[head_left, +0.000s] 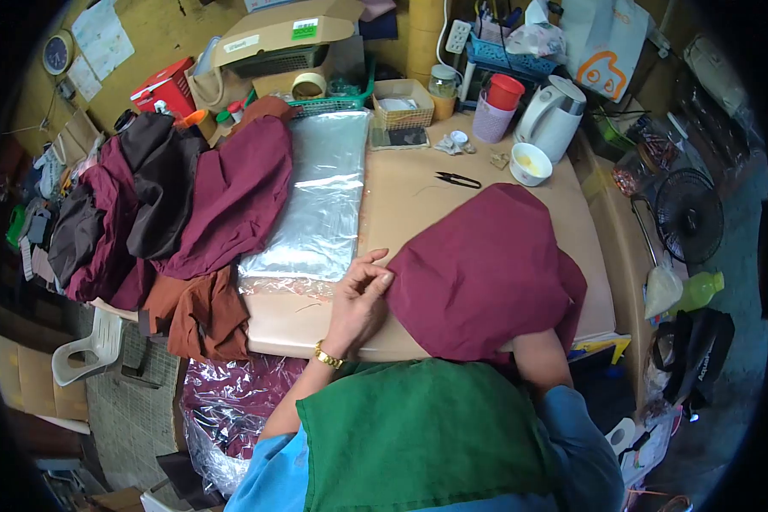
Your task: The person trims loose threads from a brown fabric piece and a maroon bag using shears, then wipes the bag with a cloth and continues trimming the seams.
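A maroon piece of fabric [478, 264], perhaps a garment part, is spread over the right half of the table in front of me. Its left corner is pinched between the thumb and fingers of my left hand [363, 294], which has a gold watch at the wrist. My right hand reaches in beneath the fabric's lower right side; only the wrist and forearm show, and the fingers are hidden. Just beyond the cloth's top edge lie black thread snips [458, 180]. A stack of clear plastic bags [320, 196] lies to the left of my left hand.
Maroon and dark garments [166, 196] pile up at left, with a rust-brown cloth [200, 311] hanging over the edge. At the back stand a white kettle [552, 119], a small bowl [530, 164], a red cup [504, 92] and a wicker basket [404, 104]. A fan [689, 215] is at right.
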